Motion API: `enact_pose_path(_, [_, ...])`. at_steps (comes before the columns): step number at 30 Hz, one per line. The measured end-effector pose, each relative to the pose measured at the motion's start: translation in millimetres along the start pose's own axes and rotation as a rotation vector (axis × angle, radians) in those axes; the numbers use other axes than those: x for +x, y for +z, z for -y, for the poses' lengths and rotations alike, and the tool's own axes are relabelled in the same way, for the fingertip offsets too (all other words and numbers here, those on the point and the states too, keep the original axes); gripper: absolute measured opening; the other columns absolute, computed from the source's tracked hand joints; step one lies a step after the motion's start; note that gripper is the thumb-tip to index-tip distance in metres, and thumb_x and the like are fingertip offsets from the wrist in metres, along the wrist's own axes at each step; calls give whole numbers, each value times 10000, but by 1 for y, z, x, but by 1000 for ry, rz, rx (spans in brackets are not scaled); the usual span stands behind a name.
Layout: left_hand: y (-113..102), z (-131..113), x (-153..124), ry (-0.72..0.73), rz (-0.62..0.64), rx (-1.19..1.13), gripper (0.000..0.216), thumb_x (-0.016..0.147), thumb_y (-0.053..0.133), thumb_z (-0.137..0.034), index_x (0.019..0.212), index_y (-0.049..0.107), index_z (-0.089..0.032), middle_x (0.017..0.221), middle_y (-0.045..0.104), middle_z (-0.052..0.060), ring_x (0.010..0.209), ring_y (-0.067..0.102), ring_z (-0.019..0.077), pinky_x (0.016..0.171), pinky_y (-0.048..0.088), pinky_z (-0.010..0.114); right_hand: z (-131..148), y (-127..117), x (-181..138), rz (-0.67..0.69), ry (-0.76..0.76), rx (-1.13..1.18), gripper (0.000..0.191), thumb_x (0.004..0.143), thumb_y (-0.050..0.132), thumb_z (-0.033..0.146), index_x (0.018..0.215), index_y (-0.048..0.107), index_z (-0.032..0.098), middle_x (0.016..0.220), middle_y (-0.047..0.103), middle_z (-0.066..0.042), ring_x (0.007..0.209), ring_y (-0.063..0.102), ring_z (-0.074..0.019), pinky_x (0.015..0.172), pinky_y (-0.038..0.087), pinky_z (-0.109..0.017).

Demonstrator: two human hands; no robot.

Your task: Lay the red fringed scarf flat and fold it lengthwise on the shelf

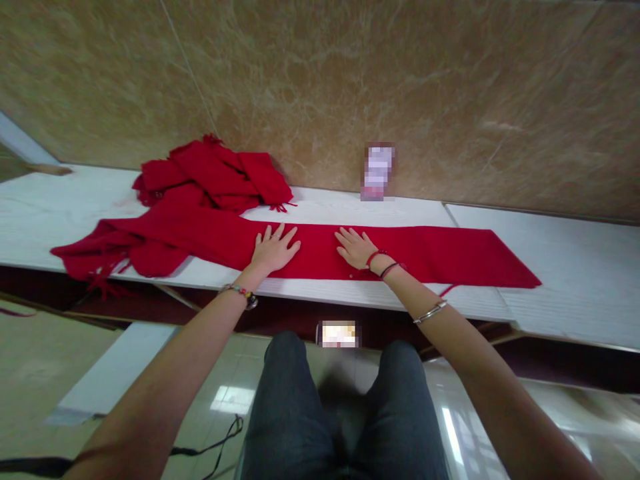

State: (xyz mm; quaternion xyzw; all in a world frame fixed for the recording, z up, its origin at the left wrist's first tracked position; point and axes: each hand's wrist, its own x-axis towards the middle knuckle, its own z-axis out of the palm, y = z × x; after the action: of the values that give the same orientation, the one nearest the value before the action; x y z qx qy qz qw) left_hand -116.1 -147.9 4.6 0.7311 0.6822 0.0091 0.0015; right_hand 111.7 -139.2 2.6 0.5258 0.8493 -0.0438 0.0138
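Observation:
A long red scarf [440, 257] lies stretched flat along a white tabletop [575, 260]. My left hand [274, 248] rests palm down on the scarf near its middle, fingers spread. My right hand [356, 247] lies flat on the scarf just to the right, fingers also spread. Neither hand grips anything. The scarf's left end [95, 257] is bunched and hangs over the table's front edge, with fringe showing.
A heap of more red scarves [215, 173] sits at the back left against a brown marble wall [350, 80]. A small blurred object [378, 172] stands by the wall. My knees [345, 400] are below the table edge; a black cord [215, 443] lies on the floor.

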Motion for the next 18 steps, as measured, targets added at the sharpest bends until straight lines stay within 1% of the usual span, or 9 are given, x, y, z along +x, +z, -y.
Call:
enact_pose_path(3, [1, 0, 1, 7, 3, 2, 593, 909, 207, -515, 1446, 268, -270, 1538, 183, 57, 1382, 179, 366, 1084, 213, 540, -42, 1, -15, 5, 119, -32, 544, 940, 237, 318, 1456, 267, 150, 1529, 184, -95, 1394, 186, -258, 1096, 225, -504])
enact_pose_path(5, [0, 0, 1, 8, 4, 2, 592, 909, 209, -515, 1447, 265, -273, 1537, 188, 54, 1384, 180, 361, 1084, 215, 538, -75, 1, -29, -2, 230, -63, 546, 935, 234, 315, 1448, 279, 131, 1519, 216, -110, 1382, 225, -259, 1090, 240, -504])
enact_pose_path(7, [-1, -1, 1, 7, 4, 5, 595, 907, 207, -520, 1447, 263, -278, 1535, 196, 47, 1385, 182, 355, 1086, 215, 534, -103, 0, -40, -15, 303, -103, 549, 929, 241, 308, 1435, 299, 102, 1503, 256, -129, 1369, 261, -267, 1090, 241, -504])
enact_pose_path(9, [-2, -2, 0, 4, 9, 3, 596, 906, 205, -522, 1447, 262, -280, 1536, 197, 43, 1387, 179, 349, 1088, 213, 531, -118, -1, -46, -24, 342, -128, 557, 924, 247, 306, 1421, 317, 64, 1489, 280, -154, 1361, 276, -276, 1091, 241, -501])
enact_pose_path(10, [-2, -2, 0, 2, 12, -1, 596, 906, 206, -520, 1447, 263, -279, 1537, 193, 43, 1388, 176, 348, 1089, 211, 531, -120, -1, -48, -30, 352, -132, 561, 923, 248, 309, 1414, 324, 49, 1485, 284, -163, 1360, 278, -280, 1090, 243, -500])
enact_pose_path(11, [-3, -2, 0, 0, 16, -6, 595, 906, 207, -518, 1447, 265, -276, 1538, 188, 45, 1388, 174, 348, 1090, 208, 532, -118, -1, -47, -40, 357, -131, 564, 923, 247, 311, 1411, 326, 41, 1484, 281, -169, 1360, 276, -283, 1089, 247, -498])
enact_pose_path(13, [-3, -2, 0, -1, 20, -15, 595, 906, 209, -513, 1446, 268, -270, 1539, 181, 49, 1389, 169, 350, 1090, 204, 533, -102, -1, -44, -75, 329, -119, 567, 926, 241, 317, 1415, 319, 42, 1491, 263, -166, 1365, 264, -284, 1086, 250, -495])
enact_pose_path(16, [-2, -1, 2, -1, 21, -11, 596, 905, 205, -515, 1447, 264, -274, 1540, 177, 45, 1391, 165, 348, 1091, 204, 532, -61, -1, -36, -124, 190, -82, 574, 934, 238, 346, 1433, 294, 68, 1506, 232, -150, 1379, 228, -277, 1092, 240, -486])
enact_pose_path(18, [-1, -1, 2, -3, 20, -1, 596, 905, 203, -517, 1448, 260, -279, 1540, 179, 41, 1391, 168, 344, 1090, 207, 529, -34, 1, -32, -107, 83, -43, 579, 939, 232, 379, 1442, 287, 98, 1514, 223, -128, 1389, 204, -262, 1099, 231, -475])
